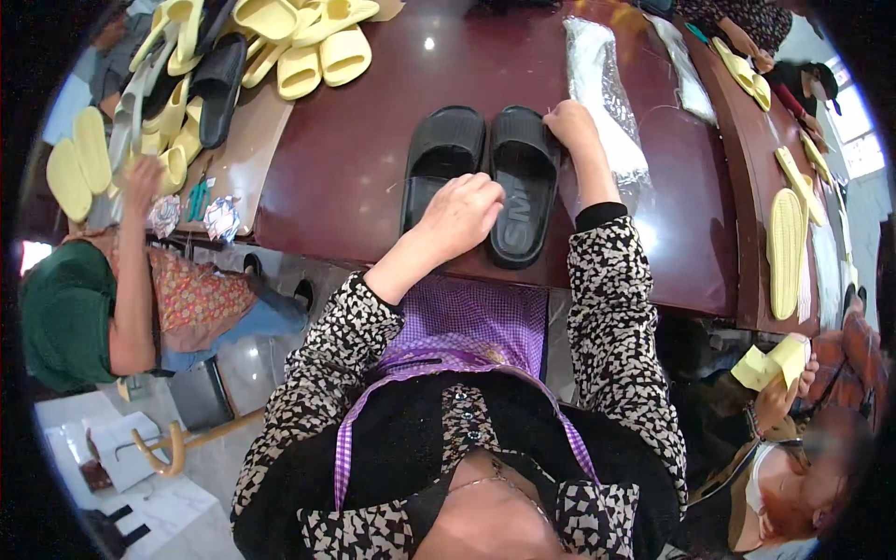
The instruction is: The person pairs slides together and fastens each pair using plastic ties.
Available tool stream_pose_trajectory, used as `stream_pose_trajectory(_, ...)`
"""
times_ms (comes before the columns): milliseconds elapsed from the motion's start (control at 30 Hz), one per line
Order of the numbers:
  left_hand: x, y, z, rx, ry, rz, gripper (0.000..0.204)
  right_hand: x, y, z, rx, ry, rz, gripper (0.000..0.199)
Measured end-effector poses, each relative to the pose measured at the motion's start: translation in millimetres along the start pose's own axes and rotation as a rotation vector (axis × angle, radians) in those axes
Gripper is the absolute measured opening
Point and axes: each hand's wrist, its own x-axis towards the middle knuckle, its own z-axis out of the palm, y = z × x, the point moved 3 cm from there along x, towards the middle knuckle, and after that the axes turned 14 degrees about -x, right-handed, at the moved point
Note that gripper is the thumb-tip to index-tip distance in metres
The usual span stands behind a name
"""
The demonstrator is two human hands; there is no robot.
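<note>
Two black slide slippers lie side by side on the dark red table in front of me, the left slipper [448,137] and the right slipper [523,142], straps at the far end. My left hand [459,215] is closed with its fingers curled, over the near inner part of the left slipper and partly covering its footbed. A faint thin line, perhaps thread, runs beside it. At the outer edge of the right slipper's strap, my right hand [571,128] has its fingertips pinched together. What either hand holds, if anything, is too small to make out.
Clear plastic packaging [602,84] lies right of the slippers. Yellow slippers [299,70] and a few dark ones are piled at the far left, near teal-handled snips [198,198]. A yellow sole [787,252] lies on the right-hand table. Other people work on both sides.
</note>
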Motion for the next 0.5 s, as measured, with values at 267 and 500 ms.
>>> stream_pose_trajectory(267, 5.9, 15.8, 4.1, -0.482, -0.173, -0.275, 0.01, -22.2, -14.0, -7.8, 0.174, 0.252, -0.041, 0.019)
stream_pose_trajectory(500, 1.2, -5.0, -18.0, -0.522, -0.19, -0.323, 0.014, -34.9, -7.7, -7.6, 0.141, 0.225, -0.039, 0.019)
